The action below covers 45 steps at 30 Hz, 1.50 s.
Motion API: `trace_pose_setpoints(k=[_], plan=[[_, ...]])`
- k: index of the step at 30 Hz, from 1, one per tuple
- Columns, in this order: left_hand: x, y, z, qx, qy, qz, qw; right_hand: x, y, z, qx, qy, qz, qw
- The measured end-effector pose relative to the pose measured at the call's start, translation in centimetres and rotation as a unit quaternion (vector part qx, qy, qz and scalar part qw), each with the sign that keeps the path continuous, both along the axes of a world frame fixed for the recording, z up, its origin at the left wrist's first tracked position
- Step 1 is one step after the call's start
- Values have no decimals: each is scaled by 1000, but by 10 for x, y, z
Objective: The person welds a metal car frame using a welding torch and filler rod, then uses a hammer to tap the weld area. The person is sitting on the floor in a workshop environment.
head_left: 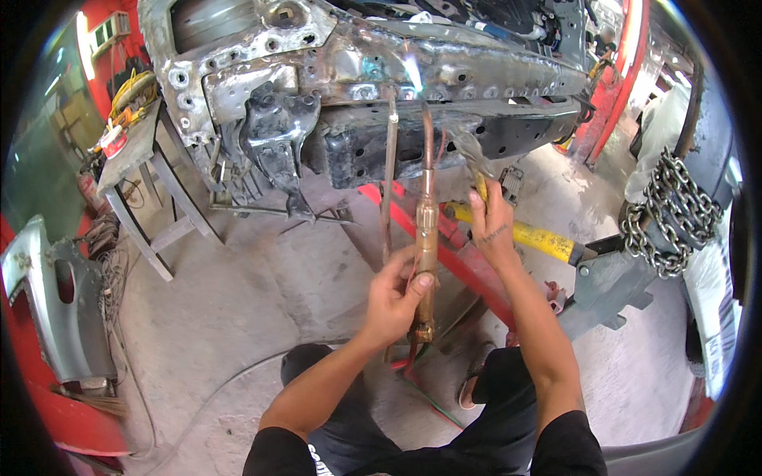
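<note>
My left hand (390,300) is closed around the brass body of a gas torch (427,226), which points up and away from me. Its copper neck ends in a bright flame (413,75) against the bare metal car body (341,75). In my right hand (495,220) is a hammer (473,155) with a yellowish handle. The hammer's head is smeared by motion, just below the dark lower beam (365,147). Alongside the torch stands a slim metal rod (389,170), passing behind my left hand; whether my fingers touch it I cannot tell.
At left, a metal stand (155,155) bears cables and a red-and-white roll. A silver fender (51,293) leans nearby. Red and green hoses (432,404) trail past my feet. To the right are a yellow cylinder (544,240), a heavy chain (671,210) and a red post (607,103).
</note>
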<state>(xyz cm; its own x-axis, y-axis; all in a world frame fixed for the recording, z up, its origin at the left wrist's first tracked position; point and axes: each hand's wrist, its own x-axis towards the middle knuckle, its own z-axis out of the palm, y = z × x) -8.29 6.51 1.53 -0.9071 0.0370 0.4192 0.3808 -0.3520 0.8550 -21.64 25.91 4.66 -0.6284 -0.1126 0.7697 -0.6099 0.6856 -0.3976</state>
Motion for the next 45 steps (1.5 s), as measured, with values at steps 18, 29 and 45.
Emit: trace_pose_setpoints(k=[18, 29, 45], plan=[[23, 6, 3, -42, 31, -96, 994, -55, -22, 49, 137, 145, -5, 980], [23, 3, 11, -62, 39, -94, 993, -59, -28, 49, 164, 71, -45, 983], [23, 4, 6, -51, 27, -102, 993, -53, -34, 44, 149, 72, -55, 985]])
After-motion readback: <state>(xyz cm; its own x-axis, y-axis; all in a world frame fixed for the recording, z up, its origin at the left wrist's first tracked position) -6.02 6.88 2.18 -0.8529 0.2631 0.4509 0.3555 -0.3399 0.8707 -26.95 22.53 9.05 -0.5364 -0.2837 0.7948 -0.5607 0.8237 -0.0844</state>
